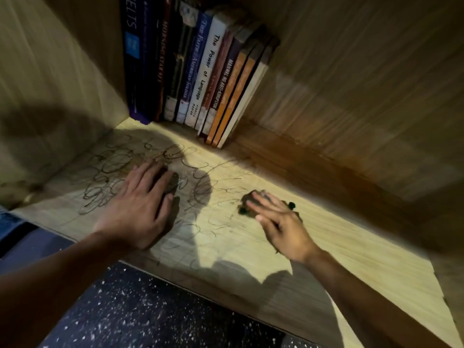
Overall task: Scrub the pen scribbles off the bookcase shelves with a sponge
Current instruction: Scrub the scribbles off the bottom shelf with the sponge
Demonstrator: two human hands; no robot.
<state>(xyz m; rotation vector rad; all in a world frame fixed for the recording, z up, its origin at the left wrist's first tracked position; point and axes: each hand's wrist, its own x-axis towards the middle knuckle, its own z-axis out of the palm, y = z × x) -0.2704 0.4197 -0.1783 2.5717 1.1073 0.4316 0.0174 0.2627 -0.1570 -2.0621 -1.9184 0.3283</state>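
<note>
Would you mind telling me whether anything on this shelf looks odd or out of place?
Yes: dark pen scribbles loop across the shelf, thickest around the left hand. The books at the back lean instead of standing straight. The right hand presses a dark sponge.

Shelf (326, 237): open along its front edge, with bare board to the right of the right hand (278, 219) and between it and the left hand (140, 204). Obstacles: a row of books (200, 71) standing at the back left corner, the last ones leaning; the side wall (50, 71) closing off the left; the back panel (351, 96) behind. Clear passage behind both hands up to the books and back panel.
</note>
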